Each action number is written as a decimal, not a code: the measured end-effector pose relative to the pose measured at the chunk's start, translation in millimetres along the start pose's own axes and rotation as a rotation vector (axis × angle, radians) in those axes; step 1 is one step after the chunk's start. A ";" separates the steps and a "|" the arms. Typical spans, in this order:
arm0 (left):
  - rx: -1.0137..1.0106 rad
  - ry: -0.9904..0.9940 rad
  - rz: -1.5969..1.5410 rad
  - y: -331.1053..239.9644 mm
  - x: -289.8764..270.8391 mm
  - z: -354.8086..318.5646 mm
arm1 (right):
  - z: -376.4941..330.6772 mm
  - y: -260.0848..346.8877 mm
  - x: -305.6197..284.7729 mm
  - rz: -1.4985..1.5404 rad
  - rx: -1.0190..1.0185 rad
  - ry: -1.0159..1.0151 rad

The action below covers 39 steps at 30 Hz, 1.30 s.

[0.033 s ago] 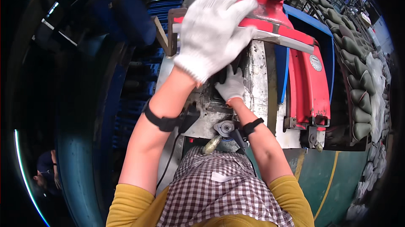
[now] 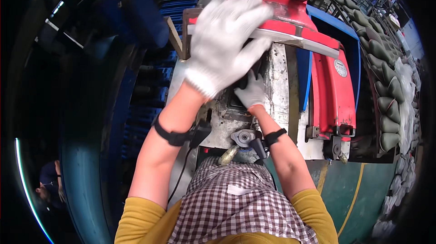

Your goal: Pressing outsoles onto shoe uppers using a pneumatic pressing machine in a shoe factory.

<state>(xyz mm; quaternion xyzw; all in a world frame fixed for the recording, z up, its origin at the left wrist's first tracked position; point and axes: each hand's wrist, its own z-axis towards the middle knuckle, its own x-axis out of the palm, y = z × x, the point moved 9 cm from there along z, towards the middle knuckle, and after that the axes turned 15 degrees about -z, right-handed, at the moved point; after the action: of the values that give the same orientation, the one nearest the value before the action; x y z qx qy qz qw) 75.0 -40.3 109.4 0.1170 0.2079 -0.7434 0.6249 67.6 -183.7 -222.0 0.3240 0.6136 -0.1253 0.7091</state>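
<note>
My left hand [image 2: 227, 44], in a white knitted glove, is raised before the lifted red lid [image 2: 284, 10] of a machine. Its fingers are stretched out and slightly blurred; whether they touch the lid I cannot tell. Lower down, my right hand [image 2: 252, 92], gloved the same way, reaches over a dark recess in the worn metal bed [image 2: 278, 89]. The thumb and fingers there are spread, with nothing visible in them. My left hand hides part of the lid's front edge and of the recess. Black straps circle both forearms.
A second red machine part [image 2: 334, 94] stands at the right beside a blue panel [image 2: 352, 39]. Grey-green padded pieces [image 2: 383, 80] line a rack farther right. Close to my apron is a round metal fitting with a wrapped handle [image 2: 228, 155]. A person [image 2: 51, 180] is at the far left.
My left hand has come down slightly toward me, away from the top of the lid. My right hand has shifted a little to the right.
</note>
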 end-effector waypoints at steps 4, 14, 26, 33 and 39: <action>-0.075 -0.216 -0.202 -13.3 -53.5 -121.4 | 3.0 -55.7 10.8 0.992 -0.021 0.133; -1.615 -1.039 -1.603 -10.0 53.0 -364.8 | -144.7 70.7 -13.1 1.441 -0.146 0.844; -1.957 -1.434 -0.598 58.8 -106.2 -605.9 | -161.2 6.0 -23.2 -0.042 -0.520 -0.042; -1.995 -1.511 -0.536 159.3 -164.1 -691.4 | -165.4 9.8 -27.6 -0.065 -0.502 -0.058; -2.098 -1.145 0.050 201.0 -194.1 -710.0 | -165.4 3.8 -15.1 -0.101 -0.466 -0.011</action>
<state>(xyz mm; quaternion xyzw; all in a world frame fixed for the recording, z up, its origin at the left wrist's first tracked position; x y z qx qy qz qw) 247.7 427.1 -468.3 -0.7945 0.4023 -0.1429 0.4319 -64.0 -82.7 -212.5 0.1197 0.6377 -0.0175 0.7607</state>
